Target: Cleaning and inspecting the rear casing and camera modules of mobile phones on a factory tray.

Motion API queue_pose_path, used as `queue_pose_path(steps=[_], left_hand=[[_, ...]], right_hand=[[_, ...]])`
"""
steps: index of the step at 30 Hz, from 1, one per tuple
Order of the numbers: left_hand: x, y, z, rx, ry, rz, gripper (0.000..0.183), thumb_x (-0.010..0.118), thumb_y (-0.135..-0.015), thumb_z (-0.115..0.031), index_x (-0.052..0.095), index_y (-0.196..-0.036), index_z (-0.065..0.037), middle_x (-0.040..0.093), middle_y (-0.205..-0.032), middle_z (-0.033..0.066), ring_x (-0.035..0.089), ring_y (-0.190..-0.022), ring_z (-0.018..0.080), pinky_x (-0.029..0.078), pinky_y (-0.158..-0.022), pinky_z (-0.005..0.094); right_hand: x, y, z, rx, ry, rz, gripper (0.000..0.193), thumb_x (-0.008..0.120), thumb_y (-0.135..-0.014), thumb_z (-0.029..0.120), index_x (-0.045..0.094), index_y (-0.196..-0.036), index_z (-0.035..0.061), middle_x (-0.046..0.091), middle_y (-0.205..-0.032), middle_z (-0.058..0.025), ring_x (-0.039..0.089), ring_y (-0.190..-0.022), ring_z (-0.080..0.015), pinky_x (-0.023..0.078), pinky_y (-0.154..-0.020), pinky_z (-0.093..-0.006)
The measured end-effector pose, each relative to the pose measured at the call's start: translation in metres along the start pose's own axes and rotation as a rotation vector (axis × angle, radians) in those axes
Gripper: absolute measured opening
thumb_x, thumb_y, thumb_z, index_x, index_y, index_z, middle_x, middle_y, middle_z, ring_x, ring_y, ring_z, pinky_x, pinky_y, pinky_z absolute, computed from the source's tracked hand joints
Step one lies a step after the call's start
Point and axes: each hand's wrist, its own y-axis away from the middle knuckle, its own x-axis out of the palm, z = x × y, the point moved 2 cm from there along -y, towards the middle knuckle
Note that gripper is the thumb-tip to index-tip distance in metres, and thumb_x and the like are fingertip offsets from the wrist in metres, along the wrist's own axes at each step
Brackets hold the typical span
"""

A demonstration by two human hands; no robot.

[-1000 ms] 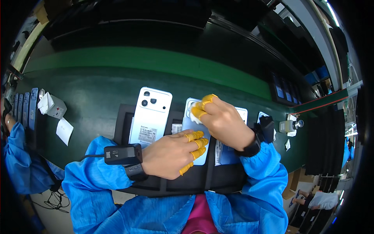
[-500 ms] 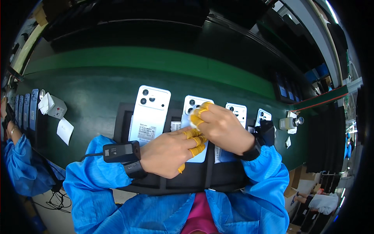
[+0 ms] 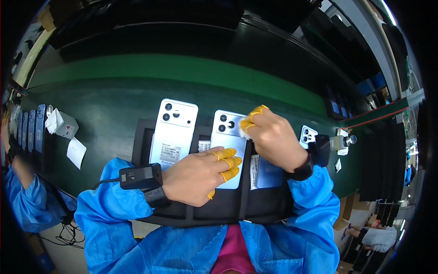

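Observation:
My left hand (image 3: 198,178) lies with its fingers stretched across the lower back of a pale blue smartphone (image 3: 226,142), which rests face down on a black foam tray (image 3: 219,211). Yellow finger cots cover several of its fingertips. Pinched in my right hand (image 3: 276,139), also in yellow cots, is a small white wipe (image 3: 244,131), at the phone's upper right edge beside the camera lenses. To the left lies a second pale phone (image 3: 178,130) with a printed label. Beneath my right wrist a darker blue phone back (image 3: 269,176) shows in part.
Another phone (image 3: 309,134) lies at the tray's right. On the green bench stand a white box with tissue (image 3: 68,125), a paper slip (image 3: 76,153) and, far right, a small bottle (image 3: 337,143). Several blue phones (image 3: 31,130) stand at left, near a co-worker's arm (image 3: 20,169).
My right hand has moved right with the wipe, from the camera lenses to the phone's upper right edge. It now covers the top of the neighbouring phone. My left hand stays nearly still.

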Motion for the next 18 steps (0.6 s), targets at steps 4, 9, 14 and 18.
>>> queue_pose_path(steps=[4, 9, 14, 18], left_hand=[[0.003, 0.001, 0.001, -0.012, -0.002, 0.034, 0.06, 0.064, -0.063, -0.008, 0.058, -0.123, -0.002, 0.056, -0.121, 0.013, 0.05, -0.12, 0.0333, 0.048, -0.094, 0.0381], [0.005, -0.001, 0.001, -0.006, -0.023, 0.014, 0.06, 0.064, -0.062, -0.008, 0.058, -0.122, -0.003, 0.056, -0.122, 0.0125, 0.05, -0.12, 0.033, 0.048, -0.094, 0.0375], [0.005, 0.002, 0.004, -0.004, -0.002, -0.01, 0.06, 0.064, -0.062, -0.007, 0.059, -0.121, -0.003, 0.056, -0.122, 0.0122, 0.05, -0.12, 0.0338, 0.049, -0.093, 0.0373], [0.008, 0.003, 0.001, -0.021, -0.025, -0.015, 0.059, 0.064, -0.062, -0.007, 0.059, -0.12, -0.002, 0.056, -0.122, 0.0125, 0.051, -0.118, 0.0347, 0.05, -0.092, 0.037]], right_hand=[[-0.013, 0.017, -0.01, 0.053, 0.052, 0.017, 0.013, 0.063, -0.054, -0.006, 0.065, -0.067, 0.0001, 0.058, -0.071, -0.0114, 0.06, -0.07, -0.0287, 0.052, -0.062, -0.0359], [-0.01, -0.003, -0.006, 0.023, -0.061, -0.187, 0.007, 0.065, -0.065, -0.005, 0.067, -0.072, -0.0028, 0.062, -0.075, -0.0147, 0.062, -0.074, -0.0297, 0.054, -0.065, -0.0354], [0.015, 0.006, -0.001, 0.06, -0.069, -0.125, 0.011, 0.064, -0.066, -0.005, 0.068, -0.076, -0.0028, 0.061, -0.078, -0.0144, 0.062, -0.077, -0.0293, 0.054, -0.066, -0.0358], [-0.001, 0.028, 0.018, 0.049, -0.152, 0.071, 0.019, 0.069, -0.063, -0.003, 0.069, -0.082, 0.0006, 0.063, -0.081, -0.0129, 0.063, -0.081, -0.028, 0.056, -0.068, -0.0343]])
